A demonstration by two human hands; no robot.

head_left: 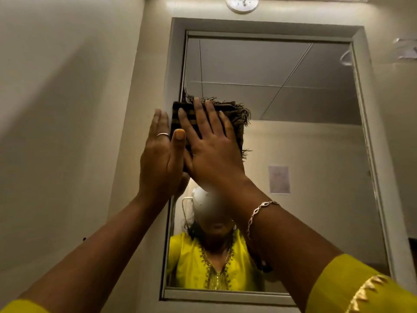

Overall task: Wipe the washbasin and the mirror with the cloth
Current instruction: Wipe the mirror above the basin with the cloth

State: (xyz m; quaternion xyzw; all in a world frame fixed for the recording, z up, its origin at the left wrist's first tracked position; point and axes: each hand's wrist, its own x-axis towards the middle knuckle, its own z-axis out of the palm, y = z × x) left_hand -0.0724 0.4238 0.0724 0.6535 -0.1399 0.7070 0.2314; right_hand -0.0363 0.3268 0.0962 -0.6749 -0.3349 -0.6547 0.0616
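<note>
Probably a washroom: framed wall mirror (293, 109).

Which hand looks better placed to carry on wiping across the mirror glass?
The right hand, probably. Its palm lies flat on the cloth, pressing it to the mirror. The left hand is beside it at the frame, only its thumb at the cloth's edge.

Cream walls (67, 109) surround a pale grey frame (370, 132) set into a recess. A round light fitting (242, 3) sits on the wall just above the frame, throwing a bright band along the top. In the reflection, grey ceiling panels (259, 62) meet a pale wall carrying a paper notice (279, 180).
</note>
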